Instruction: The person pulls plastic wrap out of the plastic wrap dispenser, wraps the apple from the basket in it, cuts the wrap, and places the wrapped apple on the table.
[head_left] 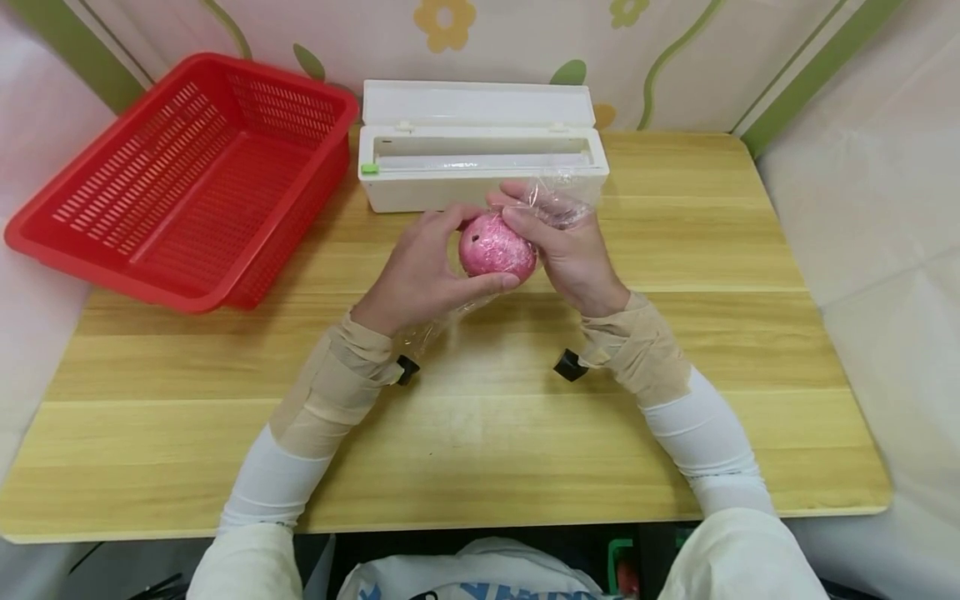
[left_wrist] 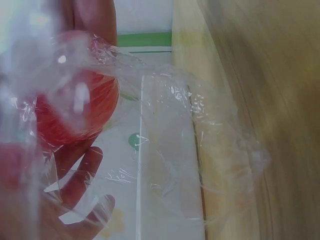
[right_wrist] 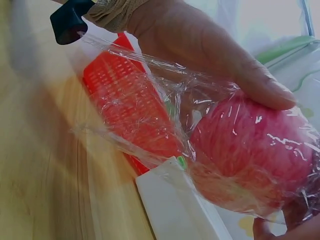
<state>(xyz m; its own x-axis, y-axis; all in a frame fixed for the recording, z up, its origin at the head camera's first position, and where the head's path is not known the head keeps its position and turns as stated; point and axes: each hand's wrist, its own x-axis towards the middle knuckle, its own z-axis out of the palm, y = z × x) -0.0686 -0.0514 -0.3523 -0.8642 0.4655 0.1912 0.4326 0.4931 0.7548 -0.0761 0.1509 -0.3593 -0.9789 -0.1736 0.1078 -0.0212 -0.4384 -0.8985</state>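
Observation:
A round pink-red apple in clear cling film sits between both hands above the table. My left hand grips it, thumb along the near side and fingers at the far side. The left thumb presses on the film in the right wrist view. At the apple's right, my right hand pinches the film near the fruit's upper edge, its other fingers extended behind. Loose film covers those fingers. More loose film hangs out from the apple in the left wrist view, partly blurring the hand there.
Behind the hands stands a white cling-film dispenser, lid raised, with a roll inside and a green slider at its left. A red perforated basket stands at the back left. The wooden table ends at a near edge.

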